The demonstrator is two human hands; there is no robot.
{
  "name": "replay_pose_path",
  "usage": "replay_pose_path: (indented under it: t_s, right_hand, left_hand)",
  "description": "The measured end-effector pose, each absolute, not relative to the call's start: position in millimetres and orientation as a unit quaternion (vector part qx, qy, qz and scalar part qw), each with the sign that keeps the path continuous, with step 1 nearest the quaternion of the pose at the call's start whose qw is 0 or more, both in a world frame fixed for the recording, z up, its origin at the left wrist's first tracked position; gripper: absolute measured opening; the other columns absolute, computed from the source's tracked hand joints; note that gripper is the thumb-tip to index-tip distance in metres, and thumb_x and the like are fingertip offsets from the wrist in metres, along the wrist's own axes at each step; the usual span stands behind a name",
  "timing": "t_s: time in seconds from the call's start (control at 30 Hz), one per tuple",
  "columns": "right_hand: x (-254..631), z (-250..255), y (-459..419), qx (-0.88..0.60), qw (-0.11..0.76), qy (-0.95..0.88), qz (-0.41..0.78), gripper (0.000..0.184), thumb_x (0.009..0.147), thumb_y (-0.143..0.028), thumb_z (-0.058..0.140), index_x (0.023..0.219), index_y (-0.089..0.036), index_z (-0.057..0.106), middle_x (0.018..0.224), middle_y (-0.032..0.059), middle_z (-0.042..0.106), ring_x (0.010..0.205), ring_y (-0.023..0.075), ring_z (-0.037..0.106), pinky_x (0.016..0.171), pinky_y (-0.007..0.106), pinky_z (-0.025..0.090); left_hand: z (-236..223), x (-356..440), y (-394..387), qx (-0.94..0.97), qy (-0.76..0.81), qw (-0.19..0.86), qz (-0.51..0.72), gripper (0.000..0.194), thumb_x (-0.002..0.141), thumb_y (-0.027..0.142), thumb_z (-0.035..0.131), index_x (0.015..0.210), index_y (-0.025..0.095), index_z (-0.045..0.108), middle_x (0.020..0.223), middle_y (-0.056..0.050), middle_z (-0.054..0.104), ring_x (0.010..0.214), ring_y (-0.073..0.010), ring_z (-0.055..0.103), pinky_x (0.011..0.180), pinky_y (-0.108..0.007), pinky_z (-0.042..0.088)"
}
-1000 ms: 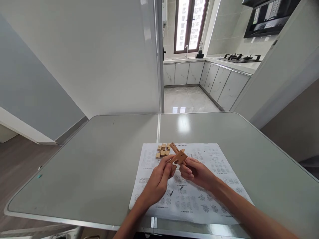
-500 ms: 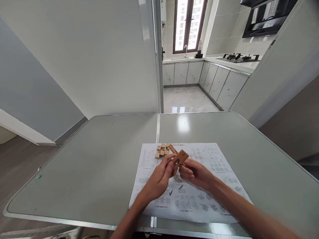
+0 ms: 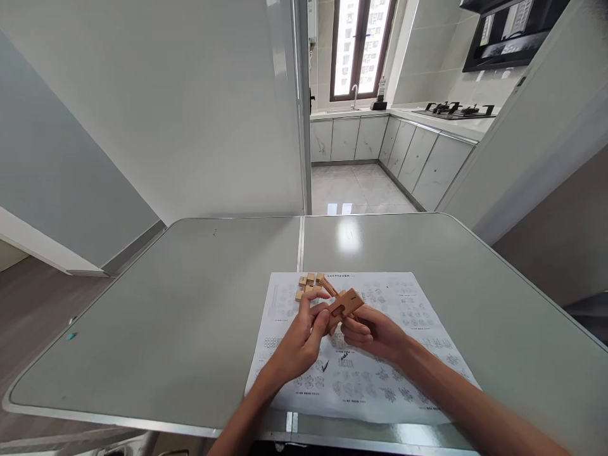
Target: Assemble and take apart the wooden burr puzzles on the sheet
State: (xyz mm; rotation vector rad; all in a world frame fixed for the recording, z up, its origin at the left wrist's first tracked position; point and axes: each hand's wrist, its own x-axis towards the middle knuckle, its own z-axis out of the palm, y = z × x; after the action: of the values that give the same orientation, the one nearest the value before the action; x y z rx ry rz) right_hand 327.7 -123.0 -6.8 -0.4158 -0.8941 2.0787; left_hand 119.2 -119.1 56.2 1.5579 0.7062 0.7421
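Observation:
Several brown wooden puzzle pieces [image 3: 346, 303], crossed over one another, are held above the paper between both hands. One broad piece shows a dark cutout and a small mark; a thinner stick angles up to the left. My left hand [image 3: 304, 332] pinches the near-left end with the thumb, its index finger raised. My right hand [image 3: 368, 329] grips the right side from below, fingers curled. Part of the pieces is hidden by the fingers. Just beyond my left hand, several small light wooden blocks [image 3: 303, 281] lie on the printed paper sheet [image 3: 394, 380].
The sheet, covered in line diagrams, lies on a grey-green table [image 3: 166, 329] with a metal rim and a centre seam. A small teal object [image 3: 71, 336] sits near the left edge. Behind are a white panel [image 3: 213, 114] and a kitchen with a gas hob [image 3: 458, 111].
The wooden pieces have turned slightly and shifted a little right and down. My left index finger has lifted and stretched out, now covering some of the small blocks.

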Motion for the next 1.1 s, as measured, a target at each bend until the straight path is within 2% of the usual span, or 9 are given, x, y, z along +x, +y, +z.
replay_pose_path:
  t_s: [0.13,0.3,0.43,0.53,0.77,0.83,0.97,1.1]
  right_hand:
    - [327.9,-10.0,-123.1,-0.166,0.405,-0.347,0.83,0.054,0.1,-0.043,0.062,0.054,-0.022,0.042,0.049,-0.008,0.028,0.046,0.0092,0.019,0.05,0.027,0.023]
    - [328.3,-9.9,-125.1,-0.182,0.411,-0.34,0.826,0.041,0.099,-0.04,0.064,0.065,-0.019,0.057,0.048,-0.0095,0.029,0.045,0.009,0.016,0.05,0.027,0.023]
    - [328.4,-9.5,-124.8,-0.177,0.408,-0.353,0.823,0.05,0.101,-0.042,0.061,0.057,-0.02,0.05,0.046,-0.0091,0.028,0.044,0.0085,0.017,0.049,0.027,0.022]
    - [327.3,-9.1,-124.8,-0.173,0.413,-0.365,0.816,0.051,0.102,-0.044,0.061,0.058,-0.02,0.05,0.046,-0.0087,0.031,0.044,0.0081,0.02,0.049,0.026,0.022]
    - [326.4,-8.3,-129.0,-0.162,0.396,-0.36,0.829,0.028,0.103,-0.038,0.062,0.088,-0.015,0.066,0.051,-0.0098,0.04,0.044,0.0073,0.023,0.047,0.023,0.025]
    - [327.1,-6.1,-129.5,-0.149,0.385,-0.363,0.835,0.027,0.103,-0.038,0.062,0.091,-0.014,0.066,0.054,-0.0094,0.041,0.044,0.0067,0.024,0.047,0.023,0.026]
    - [327.9,-2.9,-129.3,-0.125,0.351,-0.387,0.844,0.029,0.102,-0.044,0.065,0.097,-0.015,0.065,0.06,-0.0087,0.044,0.044,0.0065,0.029,0.047,0.022,0.029]
    - [328.3,-5.4,-129.1,-0.107,0.329,-0.409,0.845,0.031,0.104,-0.045,0.061,0.095,-0.016,0.062,0.055,-0.01,0.042,0.043,0.0068,0.028,0.045,0.022,0.028]
  left_hand:
    - [50.1,120.4,-118.8,0.663,0.317,0.592,0.33,0.04,0.107,0.061,0.04,0.124,0.024,0.034,0.088,-0.001,0.054,0.081,-0.0171,0.051,0.082,-0.034,0.044]
    - [51.0,118.0,-115.9,0.655,0.333,0.6,0.317,0.04,0.106,0.061,0.043,0.12,0.025,0.035,0.089,-0.002,0.06,0.081,-0.0164,0.053,0.078,-0.031,0.044]
    - [55.6,115.7,-114.6,0.652,0.346,0.605,0.299,0.035,0.107,0.057,0.044,0.117,0.024,0.037,0.088,-0.001,0.063,0.067,-0.0127,0.047,0.065,-0.026,0.037]
    - [61.4,115.1,-115.7,0.671,0.369,0.572,0.295,0.031,0.108,0.052,0.045,0.117,0.023,0.038,0.087,-0.002,0.066,0.065,-0.0133,0.047,0.063,-0.027,0.037]
    - [64.0,114.9,-119.6,0.659,0.377,0.585,0.287,0.032,0.107,0.053,0.046,0.115,0.023,0.039,0.086,-0.001,0.066,0.059,-0.0114,0.046,0.059,-0.025,0.038]
    - [62.1,112.7,-120.4,0.652,0.376,0.592,0.29,0.032,0.106,0.054,0.046,0.112,0.023,0.042,0.084,0.0,0.064,0.058,-0.0108,0.047,0.058,-0.025,0.039]
    - [62.4,106.0,-123.2,0.672,0.381,0.573,0.274,0.037,0.106,0.054,0.047,0.101,0.019,0.057,0.079,0.0,0.062,0.057,-0.01,0.048,0.059,-0.025,0.04]
    - [63.0,105.2,-127.1,0.666,0.395,0.56,0.293,0.04,0.105,0.054,0.049,0.096,0.018,0.062,0.075,0.001,0.062,0.055,-0.0098,0.048,0.058,-0.024,0.038]
